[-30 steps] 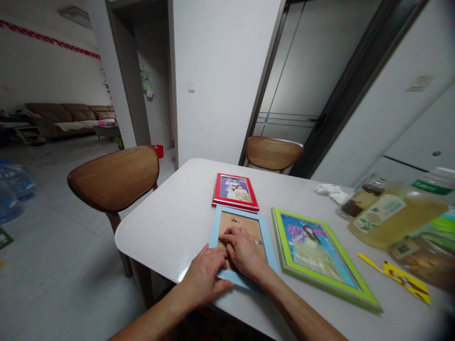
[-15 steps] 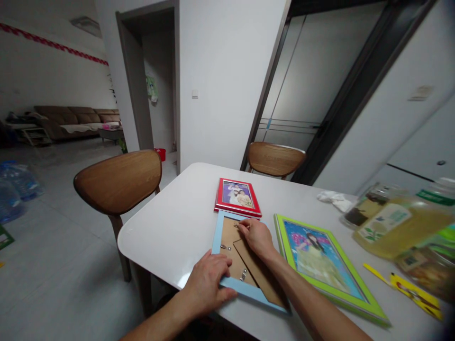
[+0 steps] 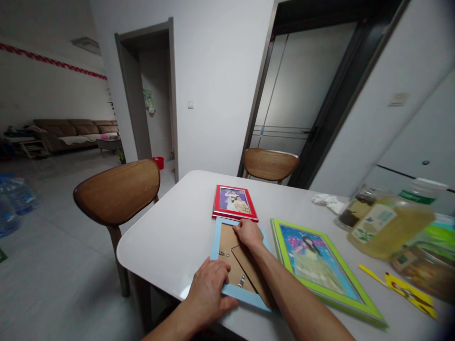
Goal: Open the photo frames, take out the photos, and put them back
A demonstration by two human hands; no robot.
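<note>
A light blue picture frame lies face down on the table, its brown backing board and folded stand showing. My left hand holds the frame's lower left corner, fingers over the left side and thumb along the bottom edge. My right hand is closed in a pinch at the top of the backing, where a small metal clip is now hidden by the fingertips. Two more metal clips are visible, a left clip and a bottom clip. The right forearm covers part of the stand.
A red picture frame lies just beyond the blue one. To the right are a green picture frame, a yellow tool, a bottle of yellowish liquid, jars and crumpled tissue. Wooden chairs stand at the left and far side.
The camera view has shifted slightly. My right fingertips now cover the top clip, which showed beside them before. My left hand keeps its place on the frame's corner.
</note>
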